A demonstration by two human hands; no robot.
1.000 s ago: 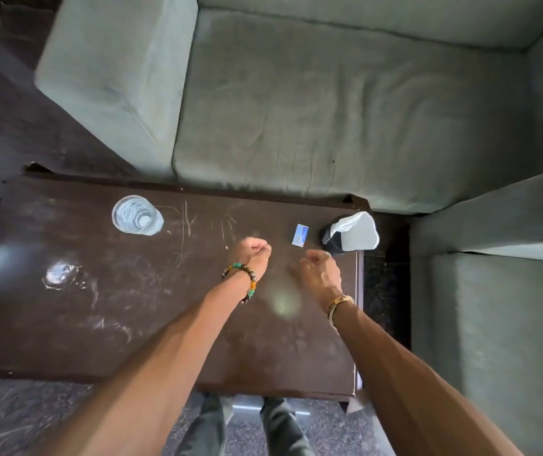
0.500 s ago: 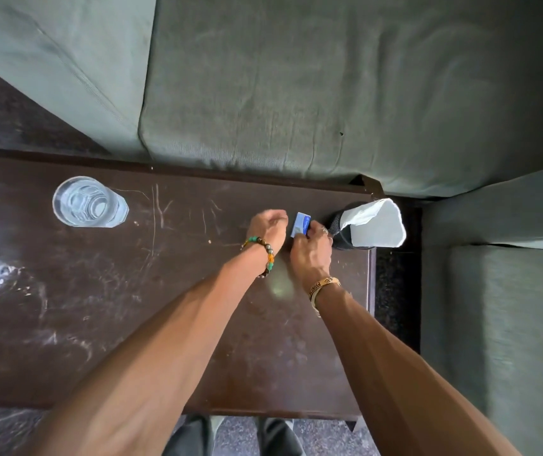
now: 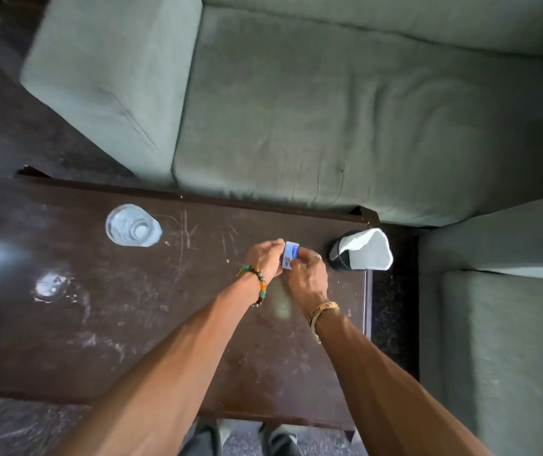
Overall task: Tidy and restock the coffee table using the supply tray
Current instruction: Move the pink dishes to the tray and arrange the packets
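A small blue and white packet (image 3: 290, 254) is pinched between my two hands just above the dark brown coffee table (image 3: 66, 340). My left hand (image 3: 265, 257), with a beaded bracelet at the wrist, grips the packet's left side. My right hand (image 3: 308, 275), with a gold band at the wrist, pinches its right side. To the right, at the table's far right corner, stands a black mesh bin with a white liner (image 3: 364, 250). A clear drinking glass (image 3: 131, 225) stands upright at the table's far left.
A wet ring mark (image 3: 49, 286) lies on the tabletop left of centre. A grey-green sofa (image 3: 329, 110) runs along the table's far edge, and a second sofa section (image 3: 500, 324) stands to the right. My legs show below the table's near edge.
Both hands closed in on the packet lying on the table by the bin and lifted it; they now hold it together. The view shifted as my head moved.
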